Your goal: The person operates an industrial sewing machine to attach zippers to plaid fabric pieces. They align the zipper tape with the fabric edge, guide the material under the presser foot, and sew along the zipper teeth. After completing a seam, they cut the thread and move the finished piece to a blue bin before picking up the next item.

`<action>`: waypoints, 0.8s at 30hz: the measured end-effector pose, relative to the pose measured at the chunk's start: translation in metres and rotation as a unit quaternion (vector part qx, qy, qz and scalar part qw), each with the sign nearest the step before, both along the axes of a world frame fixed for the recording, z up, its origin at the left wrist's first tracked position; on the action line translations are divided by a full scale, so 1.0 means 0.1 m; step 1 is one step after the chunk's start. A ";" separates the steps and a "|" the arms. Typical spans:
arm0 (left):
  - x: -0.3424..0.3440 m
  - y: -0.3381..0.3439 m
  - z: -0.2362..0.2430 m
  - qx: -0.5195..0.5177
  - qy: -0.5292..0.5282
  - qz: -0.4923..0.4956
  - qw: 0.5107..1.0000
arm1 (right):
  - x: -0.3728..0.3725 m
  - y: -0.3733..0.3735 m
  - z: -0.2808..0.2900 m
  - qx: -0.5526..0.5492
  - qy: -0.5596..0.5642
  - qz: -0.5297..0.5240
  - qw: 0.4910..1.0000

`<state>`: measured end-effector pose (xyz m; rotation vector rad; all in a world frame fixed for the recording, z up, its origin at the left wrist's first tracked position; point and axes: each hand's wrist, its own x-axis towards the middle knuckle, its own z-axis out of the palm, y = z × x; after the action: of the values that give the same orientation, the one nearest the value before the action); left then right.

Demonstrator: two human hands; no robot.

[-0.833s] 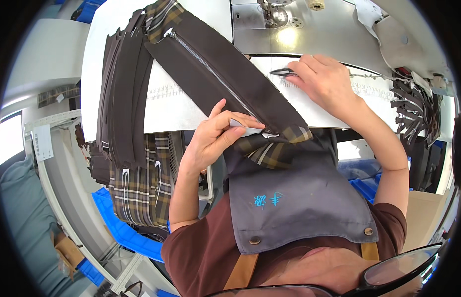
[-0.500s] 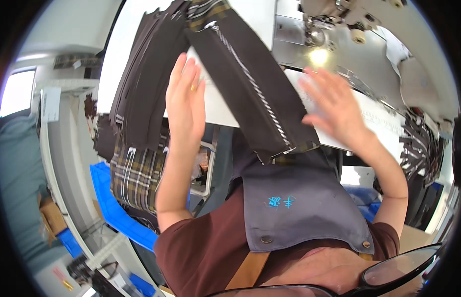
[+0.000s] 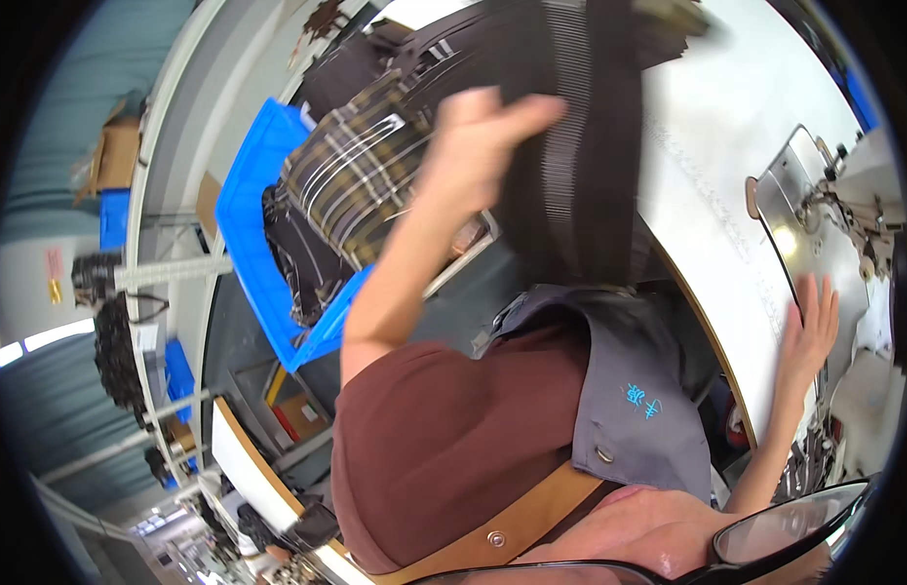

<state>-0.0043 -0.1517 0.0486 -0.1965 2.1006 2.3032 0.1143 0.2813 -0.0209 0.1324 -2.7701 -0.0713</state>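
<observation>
My left hand [image 3: 478, 146] is closed on a dark fabric panel [image 3: 609, 146], its thumb lying across toward the long metal zipper [image 3: 567, 127]. The panel hangs over the front edge of the white table [image 3: 702, 175] toward my lap, and motion smears it. My left fingertips are partly hidden by the cloth. At the right, my right hand [image 3: 812, 327] has its fingers spread beside the metal plate of a sewing machine [image 3: 858, 219] and holds nothing. More dark cloth pieces [image 3: 434, 58] lie beyond the left hand.
To the left a blue bin [image 3: 241, 234] holds plaid fabric [image 3: 346, 180] and dark pieces. Metal shelving [image 3: 171, 268] with boxes stands farther left. The table's brown edge [image 3: 702, 322] runs beside my grey apron [image 3: 643, 390]. A lit lamp spot shows on the machine.
The view has swung left. My left hand, upright and open before, now grips the zippered panel. My right hand, raised and blurred beside the panel before, is now by the machine plate.
</observation>
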 end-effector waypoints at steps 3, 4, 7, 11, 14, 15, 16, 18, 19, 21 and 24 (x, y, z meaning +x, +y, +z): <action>0.55 -1.06 0.49 -0.018 -0.010 0.167 0.986 | -0.01 0.28 -0.03 -0.181 -0.051 -0.040 0.981; 0.64 -1.61 0.44 -0.029 -0.020 0.186 0.982 | -0.01 0.31 -0.03 -0.193 -0.047 -0.042 0.979; 1.01 -3.05 0.37 -0.179 -0.048 0.259 0.948 | -0.08 0.35 -0.07 -0.214 -0.042 -0.038 0.975; 0.59 -2.86 0.06 -0.810 0.096 0.231 0.530 | -0.09 0.37 -0.08 -0.178 -0.026 -0.046 0.983; -0.15 -2.30 -0.32 -0.701 0.255 -0.018 0.666 | -0.12 0.40 -0.11 -0.174 -0.023 -0.038 0.984; -0.40 -2.15 -0.56 -0.729 0.281 -0.052 0.621 | -0.11 0.39 -0.09 -0.170 -0.024 -0.037 0.984; -0.58 -1.87 -0.67 -0.758 0.215 -0.076 0.611 | -0.09 0.38 -0.07 -0.166 -0.024 -0.044 0.985; -0.86 -1.77 -1.04 -0.752 0.158 -0.086 0.634 | -0.09 0.35 -0.05 -0.164 -0.022 -0.047 0.985; -0.99 -1.91 -1.39 -0.717 0.170 -0.077 0.672 | -0.10 0.35 -0.06 -0.169 -0.021 -0.047 0.984; -1.18 -1.95 -1.54 -0.596 0.128 -0.108 0.785 | -0.07 0.38 -0.08 -0.176 -0.018 -0.056 0.983; -1.11 -1.81 -1.24 -0.651 0.098 -0.091 0.747 | -0.05 0.34 -0.04 -0.176 -0.019 -0.065 0.982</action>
<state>-0.1149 -0.3329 -0.0753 0.2582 3.1729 0.3814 0.1089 0.3148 -0.0244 -0.1411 -2.7737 0.3898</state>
